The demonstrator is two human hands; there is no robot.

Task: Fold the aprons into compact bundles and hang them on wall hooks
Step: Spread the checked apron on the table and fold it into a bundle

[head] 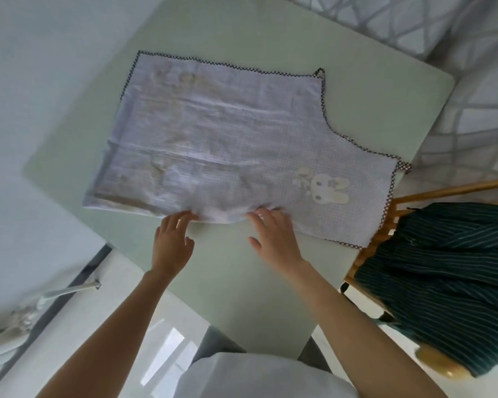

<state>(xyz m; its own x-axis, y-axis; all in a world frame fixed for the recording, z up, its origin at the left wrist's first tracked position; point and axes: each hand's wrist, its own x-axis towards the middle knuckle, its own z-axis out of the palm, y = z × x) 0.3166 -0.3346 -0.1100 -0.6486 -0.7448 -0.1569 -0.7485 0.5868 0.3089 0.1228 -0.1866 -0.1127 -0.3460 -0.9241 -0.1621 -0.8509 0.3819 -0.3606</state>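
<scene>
1. Your left hand [171, 239] lies flat on the table [227, 268], fingers spread and relaxed, its fingertips touching the near edge of the lilac apron [213, 145] and gripping nothing.
2. Your right hand [273, 237] is just beside it, also loose and uncurled, fingertips on the same near edge where the cloth bunches slightly.
3. The lilac apron spreads flat on the table just beyond both hands, reaching further to the right than to the left, with its dark checked trim [326, 110] along the far and right edges.
4. A rabbit print [329, 191] sits on the cloth just right of your right hand.
5. A dark striped apron [448, 271] hangs over a wooden chair [385, 234], well to the right of your right hand.
</scene>
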